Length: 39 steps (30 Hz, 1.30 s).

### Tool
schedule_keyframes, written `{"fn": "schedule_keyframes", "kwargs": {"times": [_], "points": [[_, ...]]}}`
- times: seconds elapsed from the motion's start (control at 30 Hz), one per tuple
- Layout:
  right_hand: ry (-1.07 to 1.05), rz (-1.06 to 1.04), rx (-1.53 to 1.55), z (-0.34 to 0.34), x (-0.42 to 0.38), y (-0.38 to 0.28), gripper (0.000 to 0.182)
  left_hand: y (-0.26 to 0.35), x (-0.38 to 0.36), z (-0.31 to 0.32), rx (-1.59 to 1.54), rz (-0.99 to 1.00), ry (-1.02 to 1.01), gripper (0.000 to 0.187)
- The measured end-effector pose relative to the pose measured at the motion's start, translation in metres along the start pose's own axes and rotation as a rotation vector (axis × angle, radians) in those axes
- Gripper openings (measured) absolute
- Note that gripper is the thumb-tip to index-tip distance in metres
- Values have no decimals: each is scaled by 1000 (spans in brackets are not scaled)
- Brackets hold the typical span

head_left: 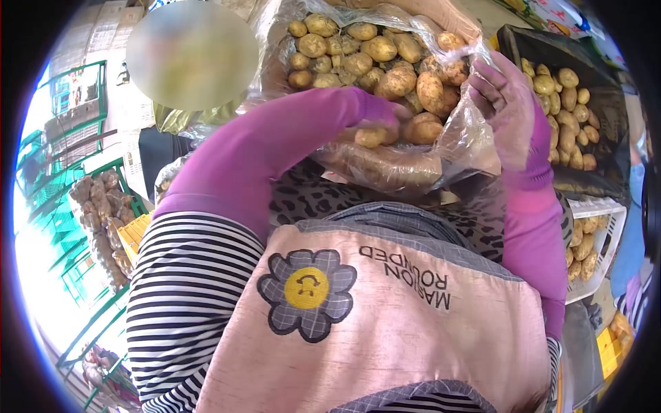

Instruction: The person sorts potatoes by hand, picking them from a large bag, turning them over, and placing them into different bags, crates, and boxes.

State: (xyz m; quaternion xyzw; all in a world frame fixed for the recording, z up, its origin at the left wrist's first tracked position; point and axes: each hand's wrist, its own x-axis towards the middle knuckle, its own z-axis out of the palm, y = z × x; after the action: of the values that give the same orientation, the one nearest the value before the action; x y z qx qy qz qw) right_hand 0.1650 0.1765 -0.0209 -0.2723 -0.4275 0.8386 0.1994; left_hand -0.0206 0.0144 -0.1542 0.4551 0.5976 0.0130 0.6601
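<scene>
In front of me stands a cardboard box [454, 15] lined with clear plastic and filled with soil-dusted potatoes [358, 63]. My left hand [387, 118], a purple sleeve up to its wrist, reaches into the near side of the box. It is blurred and curls over a potato [370, 138]; its fingers are partly hidden. At the box's right side my right hand [508, 103] is raised with bent fingers. They are closed on the edge of the clear plastic liner [460, 127], which stretches up to the fingertips.
A black-lined crate [609, 103] of potatoes stands at the right, with a white crate [613, 224] of potatoes nearer me. Stuffed net bags [96, 213] lie beside green metal racks [69, 117] at the left. Farther back is a blurred-out patch.
</scene>
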Motion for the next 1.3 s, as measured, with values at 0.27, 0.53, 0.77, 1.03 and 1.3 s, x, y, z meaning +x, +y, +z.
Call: {"fn": "schedule_keyframes", "kwargs": {"times": [0.27,0.53,0.77,1.03,1.3], "points": [[33,-18,-114,-15,-3,12,58,69,28,24,-36,-131,67,73],[9,-36,-57,-11,3,6,47,27,56,12,-255,-122,-43,56],[0,3,-51,-13,9,9,44,21,-4,-5,-831,12,31,52],[15,115,-118,-37,17,11,48,-35,-281,-31,-999,463,539,52],[-44,113,-152,-44,16,16,55,-152,-494,168,-751,-170,1547,55]]}}
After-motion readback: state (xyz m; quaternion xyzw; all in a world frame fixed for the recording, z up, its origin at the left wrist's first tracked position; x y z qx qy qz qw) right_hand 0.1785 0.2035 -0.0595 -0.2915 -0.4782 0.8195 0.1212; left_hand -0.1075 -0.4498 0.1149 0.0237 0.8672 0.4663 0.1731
